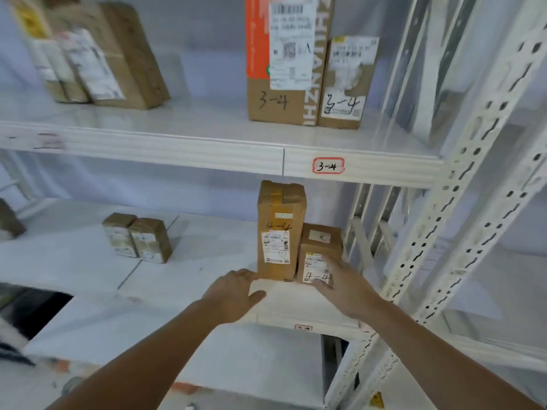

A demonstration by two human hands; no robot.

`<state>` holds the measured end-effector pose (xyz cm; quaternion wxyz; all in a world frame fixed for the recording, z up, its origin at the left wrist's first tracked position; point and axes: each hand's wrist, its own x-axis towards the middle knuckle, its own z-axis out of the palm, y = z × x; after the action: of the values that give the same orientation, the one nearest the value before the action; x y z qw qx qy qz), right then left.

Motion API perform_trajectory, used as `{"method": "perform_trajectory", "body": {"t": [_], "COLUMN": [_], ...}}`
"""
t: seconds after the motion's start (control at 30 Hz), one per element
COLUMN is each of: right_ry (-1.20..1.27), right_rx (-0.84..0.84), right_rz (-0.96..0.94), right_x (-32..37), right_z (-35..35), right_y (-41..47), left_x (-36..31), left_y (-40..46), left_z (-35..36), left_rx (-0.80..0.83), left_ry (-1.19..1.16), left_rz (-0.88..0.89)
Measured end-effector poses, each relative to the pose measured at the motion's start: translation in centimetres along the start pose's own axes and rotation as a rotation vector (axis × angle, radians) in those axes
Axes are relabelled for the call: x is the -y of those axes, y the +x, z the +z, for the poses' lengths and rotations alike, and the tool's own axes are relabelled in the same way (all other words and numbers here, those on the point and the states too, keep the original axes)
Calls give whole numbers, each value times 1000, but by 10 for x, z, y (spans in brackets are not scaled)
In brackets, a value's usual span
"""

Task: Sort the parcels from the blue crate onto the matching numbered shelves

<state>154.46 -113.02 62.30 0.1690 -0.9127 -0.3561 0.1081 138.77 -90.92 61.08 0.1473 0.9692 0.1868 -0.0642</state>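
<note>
On the lower shelf (183,279), both arms reach forward, left hand (233,294) and right hand (344,287) grips apart, fingers straight.

Lower shelf (183,279), right end: tall parcel marked 4-4 (279,232) stands upright with short parcel marked 4-4 (318,255) touching its right side; together they fill the corner against the slotted upright post (438,232). No passage to the right of the short parcel. Tall parcel's top sits just under the lip of the upper shelf (207,146), little headroom there. Open shelf surface lies to the left, between the tall parcel and a pair of small boxes (137,239) set farther back. Front edge strip before the parcels is bare apart from the left hand (233,294) and right hand (343,285) reaching over it
</note>
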Motion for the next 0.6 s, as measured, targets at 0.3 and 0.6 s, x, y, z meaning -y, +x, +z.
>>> {"method": "perform_trajectory", "body": {"t": [0.3,0.6], "right_ry": [-210,-264], "right_rx": [207,364], "right_rz": [-711,-1173], "right_x": [212,445], "right_z": [22,105], "right_y": [-57,-189], "left_x": [75,184], "left_y": [-212,-512], "left_z": [-44,-41], "left_rx": [-155,-304], "left_ry": [104,66], "left_rz": [-203,-714]}}
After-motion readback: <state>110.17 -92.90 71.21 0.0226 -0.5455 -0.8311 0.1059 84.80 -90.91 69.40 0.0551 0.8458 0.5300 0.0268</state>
